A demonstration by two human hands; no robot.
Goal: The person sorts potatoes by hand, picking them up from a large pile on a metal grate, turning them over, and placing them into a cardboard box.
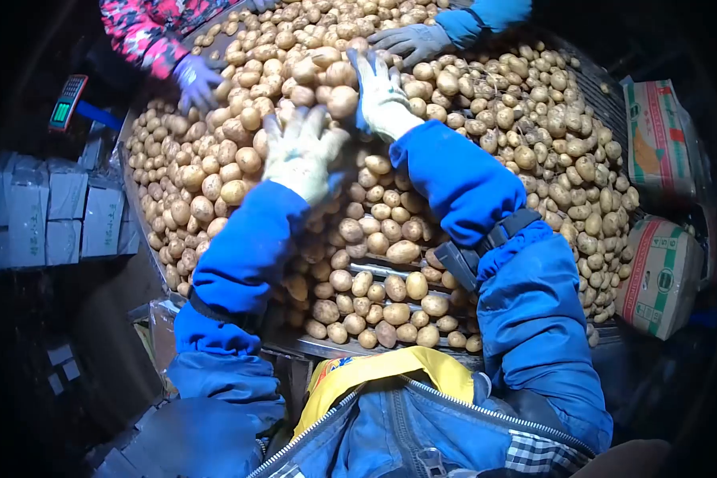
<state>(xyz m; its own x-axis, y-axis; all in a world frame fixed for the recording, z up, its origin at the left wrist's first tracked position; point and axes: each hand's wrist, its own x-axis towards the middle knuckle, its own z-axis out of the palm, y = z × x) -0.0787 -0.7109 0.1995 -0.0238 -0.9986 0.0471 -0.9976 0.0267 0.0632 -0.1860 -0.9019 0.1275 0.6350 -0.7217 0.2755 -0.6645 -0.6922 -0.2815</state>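
Observation:
Both my hands wear pale, whitish gloves and lie among a large heap of potatoes (203, 187). My left hand (304, 155), slightly blurred, rests on the heap left of centre with its fingers pointing away from me. Farther forward, my right hand (381, 95) is turned side-on, its fingers stretched out against potatoes. Between and just ahead of the two hands, several larger potatoes (342, 101) are bunched. Neither hand is closed round a potato. Nearer to me, a thinner layer of potatoes (386, 311) lies on metal bars.
Across the heap are a co-worker's purple-gloved hand (197, 82) and another gloved hand (413, 41) with a blue sleeve. Printed cartons (657, 275) stand at the right, white boxes (65, 191) at the left. A device with a lit green screen (65, 103) is at the upper left.

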